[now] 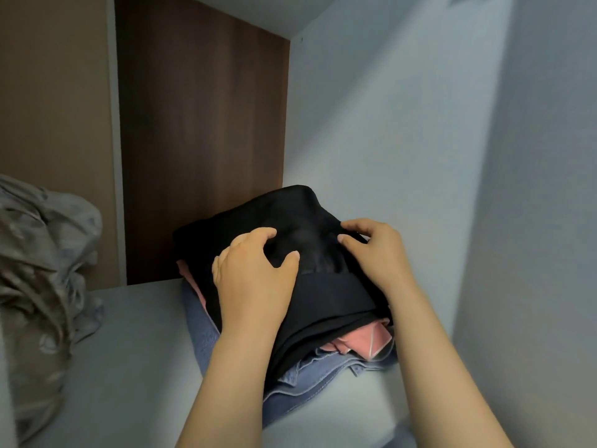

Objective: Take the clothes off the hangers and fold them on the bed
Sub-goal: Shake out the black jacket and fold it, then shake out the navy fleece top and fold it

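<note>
At the far left a crumpled grey blanket is heaped on the bed, with a dark wooden panel standing behind the bed's far edge. Just right of centre sits the stack you are working on, pushed up near the panel and the pale wall. Your left hand lies on top of it with fingers bent and thumb spread, cupping a hump of the black garment, which is the top layer. Under it a pink garment pokes out at the near right corner, and blue denim forms the bottom layer, its edges spilling toward you. Your right hand takes the black garment's right edge between thumb and fingertips. No hanger is in view. By the look of it you are well along: three pieces are off their hangers, folded and piled, and the black one seems to need only squaring up. Whether more clothes wait on hangers elsewhere cannot be told from here
</note>
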Tool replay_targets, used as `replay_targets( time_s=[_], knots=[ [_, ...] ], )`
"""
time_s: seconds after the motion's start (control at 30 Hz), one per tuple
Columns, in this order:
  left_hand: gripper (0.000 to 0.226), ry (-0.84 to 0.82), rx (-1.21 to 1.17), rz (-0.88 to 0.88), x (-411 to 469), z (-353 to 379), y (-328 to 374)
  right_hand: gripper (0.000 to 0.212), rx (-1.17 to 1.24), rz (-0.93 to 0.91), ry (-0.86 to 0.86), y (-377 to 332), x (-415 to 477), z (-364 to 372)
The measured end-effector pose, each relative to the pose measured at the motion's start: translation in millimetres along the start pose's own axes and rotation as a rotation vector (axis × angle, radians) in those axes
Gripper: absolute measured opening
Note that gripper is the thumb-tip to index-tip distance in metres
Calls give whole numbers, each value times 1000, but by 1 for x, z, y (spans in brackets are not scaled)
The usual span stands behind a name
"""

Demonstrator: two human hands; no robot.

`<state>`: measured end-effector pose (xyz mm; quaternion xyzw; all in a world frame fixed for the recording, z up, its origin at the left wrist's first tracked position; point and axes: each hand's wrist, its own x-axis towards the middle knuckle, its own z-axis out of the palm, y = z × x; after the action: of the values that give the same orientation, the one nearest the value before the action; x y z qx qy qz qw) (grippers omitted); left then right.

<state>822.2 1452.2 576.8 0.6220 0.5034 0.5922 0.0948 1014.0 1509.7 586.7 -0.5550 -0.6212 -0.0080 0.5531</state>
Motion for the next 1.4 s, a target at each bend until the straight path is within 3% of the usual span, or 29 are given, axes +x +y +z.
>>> replay_targets(
  time_s=[0.33, 0.87, 1.4],
  knots=[
    [35, -59, -201, 119, -53, -20, 25, 18, 53, 8, 330, -55, -82, -58],
    [37, -496, -605, 280, -155, -138, 41, 16, -305, 90, 623, -222, -286, -129],
    [29, -769, -1153, 390, -277, -196, 175, 14, -703, 69, 883, -335, -437, -270]
  ],
)
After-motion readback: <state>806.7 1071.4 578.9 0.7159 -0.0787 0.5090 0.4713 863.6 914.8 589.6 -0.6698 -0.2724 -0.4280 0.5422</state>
